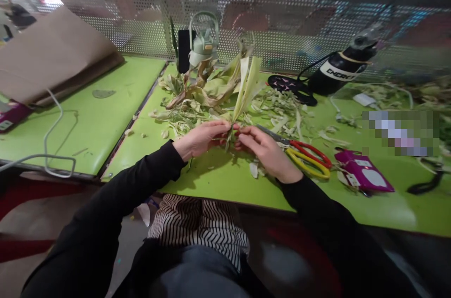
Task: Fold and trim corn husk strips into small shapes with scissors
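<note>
Pale green corn husk strips (pixel 245 87) stand upright in front of me, gathered at a narrow base. My left hand (pixel 206 137) pinches that base from the left, its fingertips pressed together. From the other side my right hand (pixel 262 148) closes its fingers on the same base, and the two hands' fingertips almost meet. A small dark tie or stem end shows between them, too small to make out. Behind the hands lies a heap of dried husks (pixel 211 87). Beside my right hand rest scissors (pixel 310 159) with red and yellow handles.
Husk scraps (pixel 282 110) litter the green table (pixel 211 176). A purple packet (pixel 368 171) lies at right. At the back stand a pale green bottle (pixel 204 49), a phone (pixel 183 51) and a black bottle (pixel 338 72). Brown paper (pixel 56 54) covers the left table; a metal mesh rises behind.
</note>
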### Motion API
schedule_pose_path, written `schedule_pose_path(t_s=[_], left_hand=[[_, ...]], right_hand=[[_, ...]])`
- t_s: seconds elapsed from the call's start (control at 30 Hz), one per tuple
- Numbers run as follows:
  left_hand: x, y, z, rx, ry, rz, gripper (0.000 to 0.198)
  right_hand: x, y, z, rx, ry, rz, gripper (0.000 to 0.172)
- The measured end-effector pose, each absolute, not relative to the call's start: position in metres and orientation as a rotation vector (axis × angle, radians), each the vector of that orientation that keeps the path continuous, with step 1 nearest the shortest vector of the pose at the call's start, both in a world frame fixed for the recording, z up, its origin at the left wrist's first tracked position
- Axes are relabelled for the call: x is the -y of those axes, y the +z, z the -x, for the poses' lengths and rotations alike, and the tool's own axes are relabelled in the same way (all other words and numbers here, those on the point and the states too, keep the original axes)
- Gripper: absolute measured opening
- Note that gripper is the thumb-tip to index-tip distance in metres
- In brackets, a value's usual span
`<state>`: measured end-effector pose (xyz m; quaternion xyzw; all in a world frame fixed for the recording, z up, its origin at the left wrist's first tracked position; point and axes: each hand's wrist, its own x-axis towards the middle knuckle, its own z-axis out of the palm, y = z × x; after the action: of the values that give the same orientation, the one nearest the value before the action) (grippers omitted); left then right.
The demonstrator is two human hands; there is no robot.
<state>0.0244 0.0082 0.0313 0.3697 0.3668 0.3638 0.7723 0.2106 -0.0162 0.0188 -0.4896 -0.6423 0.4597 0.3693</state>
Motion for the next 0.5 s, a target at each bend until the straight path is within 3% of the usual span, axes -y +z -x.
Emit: schedule_pose_path(t_s=[0.3, 0.5], left_hand=[[-0.0078, 0.0251, -0.0286, -0.869, 0.809, -0.809, 0.010], [-0.0058, 0.0284, -0.0304, -0.877, 0.862, -0.769, 0.014]], right_hand=[[0.0164, 0.0189, -0.2015, 1.704, 1.105, 1.326, 0.035], [0.0181, 0.0176, -0.2104, 1.931, 0.437, 1.361, 0.016]])
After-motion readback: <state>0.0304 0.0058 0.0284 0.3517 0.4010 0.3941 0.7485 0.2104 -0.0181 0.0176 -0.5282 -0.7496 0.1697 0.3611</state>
